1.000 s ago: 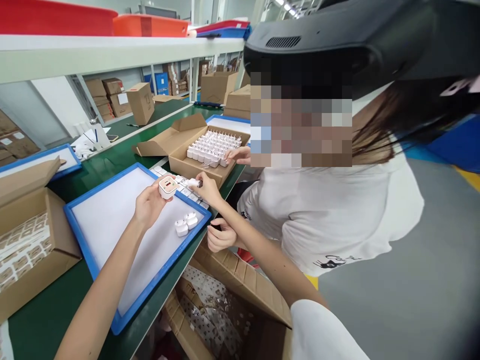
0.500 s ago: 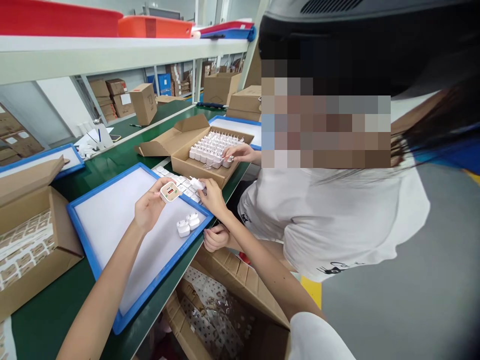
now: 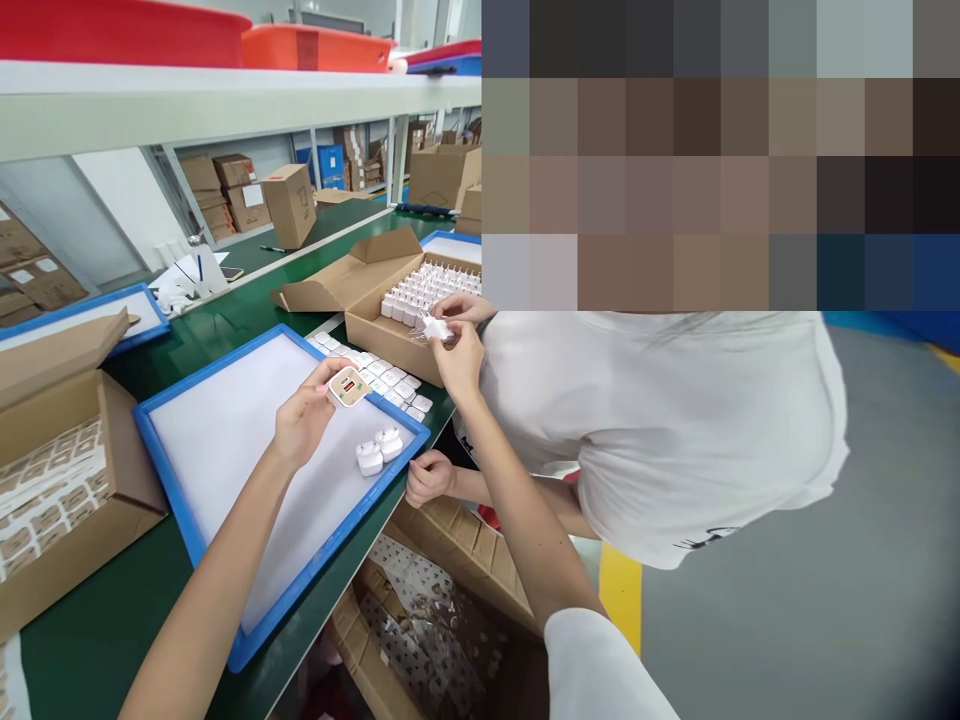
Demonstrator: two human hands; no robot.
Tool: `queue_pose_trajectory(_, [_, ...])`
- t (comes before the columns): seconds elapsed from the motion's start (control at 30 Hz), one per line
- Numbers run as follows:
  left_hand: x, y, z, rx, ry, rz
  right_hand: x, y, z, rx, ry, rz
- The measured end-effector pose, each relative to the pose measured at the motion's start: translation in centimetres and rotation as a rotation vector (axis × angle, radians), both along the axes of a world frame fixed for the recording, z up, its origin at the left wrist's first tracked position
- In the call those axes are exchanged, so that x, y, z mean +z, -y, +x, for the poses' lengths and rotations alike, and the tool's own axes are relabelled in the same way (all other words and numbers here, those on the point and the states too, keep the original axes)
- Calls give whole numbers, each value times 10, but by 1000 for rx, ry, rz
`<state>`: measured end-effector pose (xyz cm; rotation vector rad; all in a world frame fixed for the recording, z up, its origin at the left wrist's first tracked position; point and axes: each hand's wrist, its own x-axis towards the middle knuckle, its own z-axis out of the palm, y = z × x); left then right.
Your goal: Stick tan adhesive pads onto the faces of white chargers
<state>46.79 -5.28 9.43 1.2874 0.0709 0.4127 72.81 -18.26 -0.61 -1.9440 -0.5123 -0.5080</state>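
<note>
Over the blue-rimmed white tray (image 3: 225, 430), my left hand (image 3: 304, 412) grips a charger (image 3: 348, 387) whose tan face with ports is turned toward me. My right hand (image 3: 461, 358) is closed on a white plug charger (image 3: 436, 328), held at the near side of an open carton (image 3: 401, 347). Inside that carton stand rows of white chargers (image 3: 420, 290) with pins up. Two white plug chargers (image 3: 379, 450) sit together in the tray's right corner. White square pieces (image 3: 394, 380) lie in rows between the tray and the carton.
A co-worker in a white shirt (image 3: 675, 430) stands close on the right, one hand (image 3: 461, 305) at the carton. Another carton (image 3: 82, 480) with packed pieces stands at left. Below the green table's edge is a box (image 3: 435, 620) with plastic wrapping. A shelf (image 3: 225, 110) crosses above.
My right hand has moved away and to the right with the white charger, from above the square pieces to the carton. My left hand has barely shifted. The co-worker has leaned in.
</note>
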Motion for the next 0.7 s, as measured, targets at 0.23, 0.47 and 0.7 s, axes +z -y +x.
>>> queue_pose_trajectory(0.23, [-4, -1, -2, 16, -12, -8, -6, -4, 6, -70, -46, -6])
queue_pose_trajectory(0.47, [-13, -5, -3, 59, -17, -26, -6, -5, 1, -106, -58, -31])
queue_pose_trajectory(0.7, [-38, -16, -2, 156, -50, -90, 29, 15, -70, 65, 105, -94])
